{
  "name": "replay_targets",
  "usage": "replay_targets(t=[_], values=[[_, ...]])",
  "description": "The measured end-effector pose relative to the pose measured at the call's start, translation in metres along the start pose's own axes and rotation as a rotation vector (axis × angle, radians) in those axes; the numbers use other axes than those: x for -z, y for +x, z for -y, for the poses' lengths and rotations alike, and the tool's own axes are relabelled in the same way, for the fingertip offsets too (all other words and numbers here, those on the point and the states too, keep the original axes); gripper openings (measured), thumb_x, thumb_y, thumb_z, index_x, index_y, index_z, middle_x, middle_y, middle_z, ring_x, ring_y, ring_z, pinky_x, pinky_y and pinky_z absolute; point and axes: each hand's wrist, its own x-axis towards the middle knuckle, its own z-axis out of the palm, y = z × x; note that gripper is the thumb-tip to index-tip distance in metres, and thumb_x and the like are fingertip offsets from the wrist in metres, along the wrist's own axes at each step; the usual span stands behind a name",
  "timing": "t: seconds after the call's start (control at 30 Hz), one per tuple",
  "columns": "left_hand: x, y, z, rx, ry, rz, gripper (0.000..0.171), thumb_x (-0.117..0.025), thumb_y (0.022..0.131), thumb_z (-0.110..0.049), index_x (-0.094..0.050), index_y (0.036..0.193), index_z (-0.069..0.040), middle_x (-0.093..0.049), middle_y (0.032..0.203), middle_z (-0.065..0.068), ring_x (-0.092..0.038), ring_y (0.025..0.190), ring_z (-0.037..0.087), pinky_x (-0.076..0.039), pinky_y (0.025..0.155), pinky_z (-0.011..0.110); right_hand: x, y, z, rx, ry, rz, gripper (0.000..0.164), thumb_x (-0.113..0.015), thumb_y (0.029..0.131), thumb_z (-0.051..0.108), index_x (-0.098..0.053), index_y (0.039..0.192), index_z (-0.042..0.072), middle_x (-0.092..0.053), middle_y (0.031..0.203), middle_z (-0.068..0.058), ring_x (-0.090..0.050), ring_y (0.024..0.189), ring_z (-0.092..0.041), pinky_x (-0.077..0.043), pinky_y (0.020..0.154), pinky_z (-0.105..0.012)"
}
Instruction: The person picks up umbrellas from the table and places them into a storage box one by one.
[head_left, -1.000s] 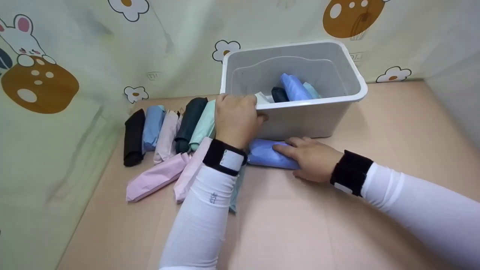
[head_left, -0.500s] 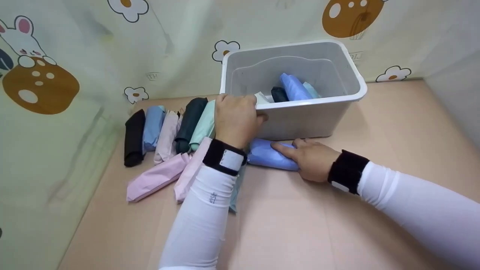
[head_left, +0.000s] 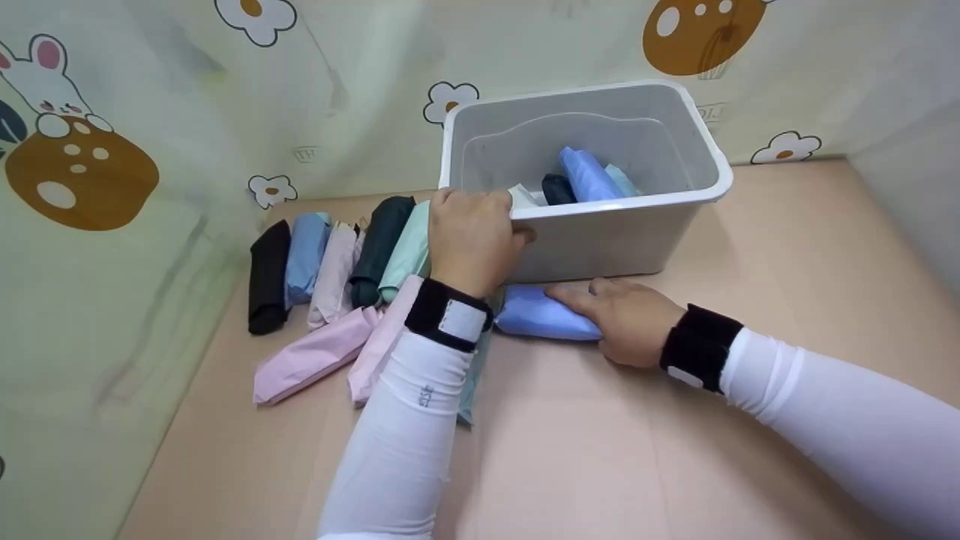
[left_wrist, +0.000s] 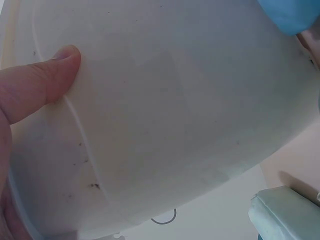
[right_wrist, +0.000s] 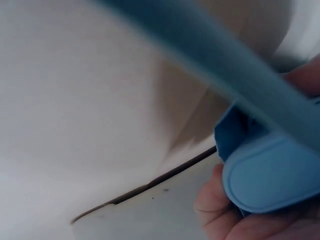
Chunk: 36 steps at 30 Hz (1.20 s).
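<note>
A grey-white plastic bin [head_left: 592,244] stands near the back wall. My left hand [head_left: 474,240] grips its front left rim, and the thumb [left_wrist: 50,77] lies against the bin wall in the left wrist view. A folded blue umbrella [head_left: 536,313] lies on the table in front of the bin. My right hand [head_left: 634,321] holds the umbrella's right end. In the right wrist view its fingers curl round the light blue handle [right_wrist: 272,172], and a strap [right_wrist: 215,55] crosses in front. Inside the bin lie another blue umbrella [head_left: 591,176], a black bundle [head_left: 558,190] and paler pieces, partly hidden.
Left of the bin lie several folded umbrellas, among them a black one [head_left: 268,277], a dark green one [head_left: 382,247] and a pink one [head_left: 319,358]. A grey-green one [head_left: 472,382] is partly hidden by my left forearm. A patterned curtain [head_left: 360,90] hangs behind.
My right hand has closed in on the end of the blue umbrella, which has shifted slightly away from the bin. The left hand and the bin have stayed in place.
</note>
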Motion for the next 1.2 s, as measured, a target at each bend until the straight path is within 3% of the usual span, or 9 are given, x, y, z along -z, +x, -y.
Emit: replay_targets(t=[0.17,0.37,0.73,1.0,1.2], values=[[0.000,0.000,0.001,0.000,0.003,0.012,0.037,-0.079,0.088,-0.052,-0.077,0.098,-0.016,-0.079,0.086,0.005,-0.075,0.096,0.031,-0.047,0.097,0.047,0.008,-0.003,-0.005,-0.025,0.006,-0.008,0.091,-0.066,0.077,-0.002,-0.045,0.161,0.026,-0.063,0.109,-0.016,-0.064,0.102,-0.035,-0.054,0.092,-0.051],[-0.001,0.000,0.001,0.006,-0.004,0.015,0.036,-0.079,0.088,-0.051,-0.077,0.098,-0.016,-0.079,0.086,0.004,-0.075,0.096,0.031,-0.046,0.098,0.047,0.029,-0.009,-0.013,-0.039,0.040,-0.018,0.091,-0.069,0.077,-0.001,-0.044,0.161,0.026,-0.061,0.105,-0.013,-0.061,0.096,-0.032,-0.053,0.088,-0.049],[0.000,0.001,0.000,0.000,0.025,0.032,0.038,-0.074,0.093,-0.052,-0.076,0.101,-0.015,-0.079,0.089,0.005,-0.075,0.097,0.029,-0.048,0.095,0.046,0.070,-0.020,-0.016,-0.045,0.087,-0.075,0.085,-0.076,0.086,0.007,-0.044,0.161,0.031,-0.062,0.113,-0.012,-0.061,0.105,-0.030,-0.051,0.095,-0.050],[0.000,-0.001,0.001,-0.012,0.008,-0.010,0.033,-0.076,0.092,-0.045,-0.077,0.099,-0.013,-0.078,0.084,0.006,-0.076,0.092,0.029,-0.049,0.096,0.047,0.085,-0.024,-0.022,0.007,0.027,-0.132,0.082,-0.070,0.081,0.002,-0.050,0.157,0.028,-0.063,0.105,-0.010,-0.061,0.095,-0.026,-0.051,0.087,-0.046],[-0.001,-0.001,0.002,-0.011,0.007,0.003,0.036,-0.078,0.091,-0.049,-0.076,0.099,-0.014,-0.078,0.086,0.004,-0.075,0.094,0.027,-0.049,0.099,0.047,0.104,-0.030,-0.022,-0.019,0.049,-0.165,0.086,-0.066,0.081,-0.003,-0.050,0.157,0.033,-0.067,0.122,-0.011,-0.065,0.109,-0.032,-0.052,0.095,-0.053]])
